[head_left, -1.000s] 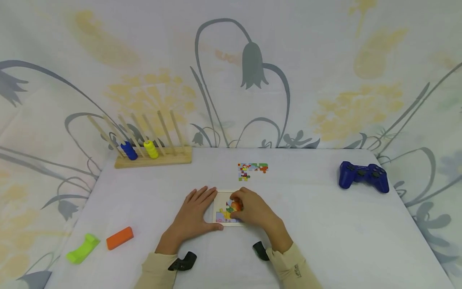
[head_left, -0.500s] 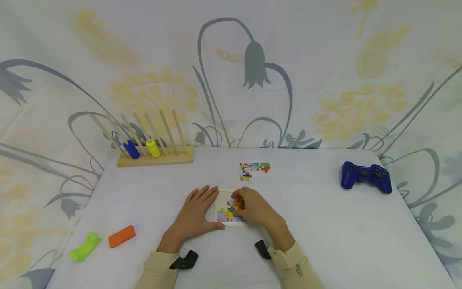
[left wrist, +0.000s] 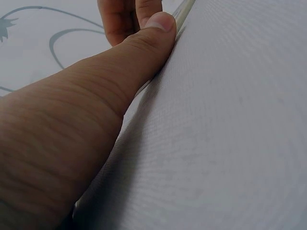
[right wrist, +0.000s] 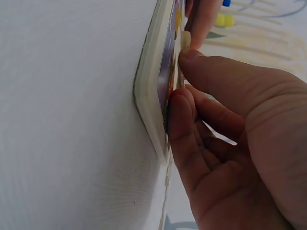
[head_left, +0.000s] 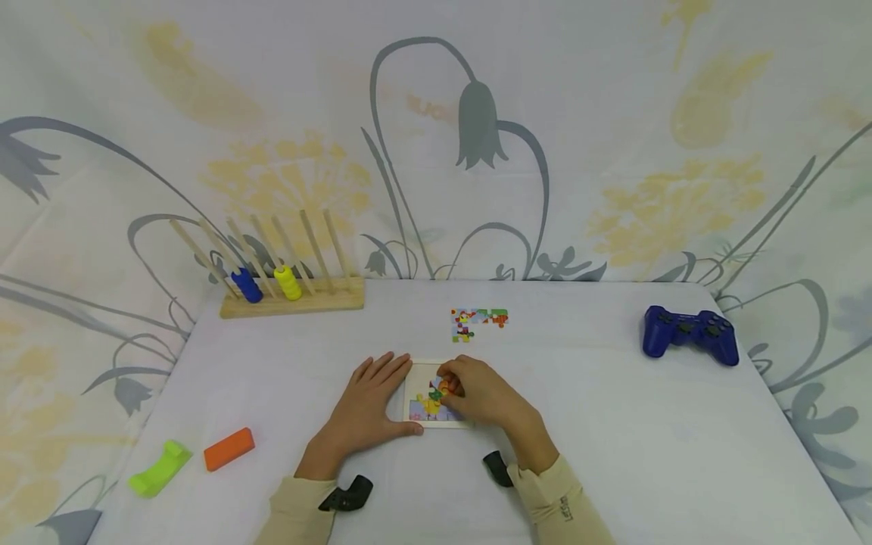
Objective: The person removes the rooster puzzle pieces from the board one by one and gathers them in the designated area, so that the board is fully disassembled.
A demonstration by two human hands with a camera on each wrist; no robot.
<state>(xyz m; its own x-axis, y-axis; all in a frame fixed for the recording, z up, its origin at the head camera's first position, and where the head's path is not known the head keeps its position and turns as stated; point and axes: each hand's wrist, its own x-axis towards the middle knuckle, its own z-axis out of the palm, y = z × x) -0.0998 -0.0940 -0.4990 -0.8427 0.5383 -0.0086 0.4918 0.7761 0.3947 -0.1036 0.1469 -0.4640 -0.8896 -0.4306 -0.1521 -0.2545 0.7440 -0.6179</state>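
Observation:
A shallow puzzle tray (head_left: 417,374) with a pale wooden rim lies in front of me, partly filled with colourful joined pieces (head_left: 425,409). My left hand (head_left: 364,405) rests at its left side with straight fingers. The thumb (left wrist: 160,23) touches the tray's near edge. Over the tray's right part, my right hand (head_left: 485,392) pinches a puzzle piece (right wrist: 185,39) between thumb and fingers. Seen edge-on in the right wrist view, that piece stands a little above the picture. The right hand hides the tray's right part in the head view.
Beyond the tray lies an L-shaped group of joined puzzle pieces (head_left: 463,318). A wooden peg rack (head_left: 293,303) with blue and yellow beads stands back left. An orange block (head_left: 228,450) and a green curved block (head_left: 160,469) lie left, a blue game controller (head_left: 689,334) right.
The right hand's fingers have shifted slightly over the tray, and the piece under them appears turned a little. The left hand stays in place. The whole head view shifts slightly.

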